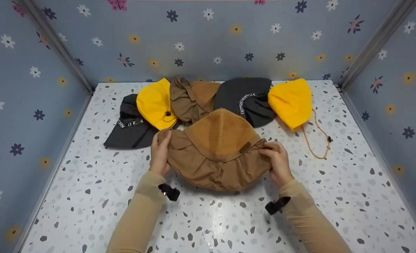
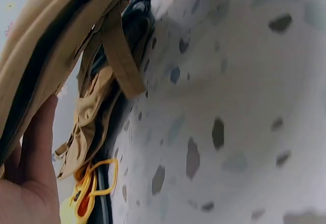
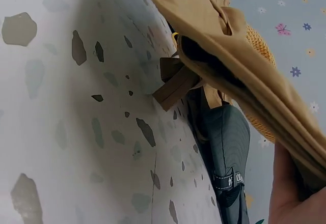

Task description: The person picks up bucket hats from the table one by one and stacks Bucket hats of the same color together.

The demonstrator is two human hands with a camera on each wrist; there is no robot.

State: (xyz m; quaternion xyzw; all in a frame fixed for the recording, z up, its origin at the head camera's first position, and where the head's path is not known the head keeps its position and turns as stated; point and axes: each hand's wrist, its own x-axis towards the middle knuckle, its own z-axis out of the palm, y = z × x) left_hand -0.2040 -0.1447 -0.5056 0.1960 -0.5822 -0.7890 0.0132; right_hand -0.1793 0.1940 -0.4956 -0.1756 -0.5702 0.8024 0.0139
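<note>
A brown sun hat (image 1: 222, 135) with a ribbed tan crown and a wide gathered brim is held up above the speckled table. My left hand (image 1: 160, 153) pinches the left end of its brim, thumb on top. At the opposite end, my right hand (image 1: 278, 161) grips the brim between thumb and fingers. A small dark tag (image 1: 245, 147) sits on the crown's edge near the right hand. Both wrist views show the brim edge-on, with a brown strap (image 2: 121, 61) hanging beneath it. Parts of the fingers are hidden behind the fabric.
Along the back lie a dark cap (image 1: 134, 131), a yellow hat (image 1: 155, 103), another brown hat (image 1: 185, 100), a second dark cap (image 1: 243, 93) and a second yellow hat (image 1: 292, 102) with an orange cord (image 1: 309, 149). Flowered panels (image 1: 208, 42) enclose the table (image 1: 88, 211) on three sides.
</note>
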